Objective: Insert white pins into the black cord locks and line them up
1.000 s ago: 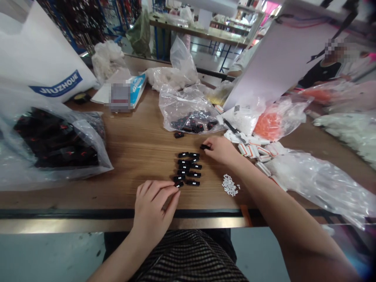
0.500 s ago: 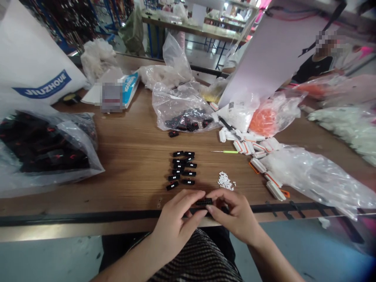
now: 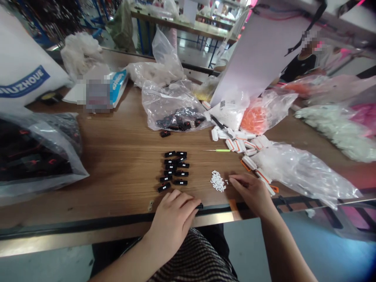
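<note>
Head view: the person's two hands were well apart, over the near part of the wooden surface [image 3: 117, 164].
Left hand [image 3: 176, 211]: thumb and fingers closed on a black block [image 3: 200, 205], one end showing past the fingertips.
Held block: by the near edge, right of the grouped black blocks [image 3: 181, 182].
Right hand [image 3: 249, 192]: fingertips just right of the small white pegs [image 3: 217, 181]; I could not tell whether they were pinched on a peg.
Grouped blocks: two rough columns, far of the left hand, white dots on their sides.
Pegs: a loose heap between the blocks and the right hand.
Needle tool [image 3: 222, 150]: lying far of the pegs, its green handle pointing right.
White cases [image 3: 237, 145]: clustered to the right, some orange-striped.
Clear bag [image 3: 173, 113]: far side, black pieces inside.
</note>
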`<state>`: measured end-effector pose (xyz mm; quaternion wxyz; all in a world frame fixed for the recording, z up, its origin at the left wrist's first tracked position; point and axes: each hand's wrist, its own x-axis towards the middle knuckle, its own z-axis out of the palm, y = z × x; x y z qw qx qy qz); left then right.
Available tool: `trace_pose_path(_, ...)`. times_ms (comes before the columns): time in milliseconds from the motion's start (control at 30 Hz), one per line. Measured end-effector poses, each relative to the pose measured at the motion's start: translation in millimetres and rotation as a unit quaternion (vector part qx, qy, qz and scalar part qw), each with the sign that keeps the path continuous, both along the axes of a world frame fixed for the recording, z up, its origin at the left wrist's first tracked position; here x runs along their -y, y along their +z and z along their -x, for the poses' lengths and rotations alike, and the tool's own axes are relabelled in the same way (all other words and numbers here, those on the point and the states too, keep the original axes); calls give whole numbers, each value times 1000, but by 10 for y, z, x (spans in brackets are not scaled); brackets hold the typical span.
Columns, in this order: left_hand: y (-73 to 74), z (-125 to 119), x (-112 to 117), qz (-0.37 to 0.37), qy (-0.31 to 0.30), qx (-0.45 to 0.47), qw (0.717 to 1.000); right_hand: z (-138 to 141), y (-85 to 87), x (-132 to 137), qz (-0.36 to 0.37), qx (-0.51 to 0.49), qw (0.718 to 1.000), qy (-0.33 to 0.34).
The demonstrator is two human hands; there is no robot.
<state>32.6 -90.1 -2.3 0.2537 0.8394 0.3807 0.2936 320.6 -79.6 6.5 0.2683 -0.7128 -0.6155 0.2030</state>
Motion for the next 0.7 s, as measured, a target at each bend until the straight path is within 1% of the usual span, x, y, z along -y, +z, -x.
trace_pose_path(67,-6,2,0,0,2,1,1000,-14,-2,-30,17,16,1000,19)
trace_pose_path(200,1,7,2,3,4,-3,1000,96,62,-59,31,50,996,60)
trace_pose_path(267,9,8,2,4,4,-4,1000,133,79,-80,29,91,994,48)
trace_pose_path(367,11,11,4,0,6,-10,1000,114,78,-116,38,142,989,-4)
trace_pose_path(467,-2,14,8,-8,8,-20,1000,40,85,-134,54,126,990,-18)
trace_pose_path(600,-9,15,15,-8,15,-17,1000,-46,84,-116,41,66,997,-10)
trace_pose_path(700,-1,14,15,0,20,-10,1000,-75,46,-92,29,38,999,16)
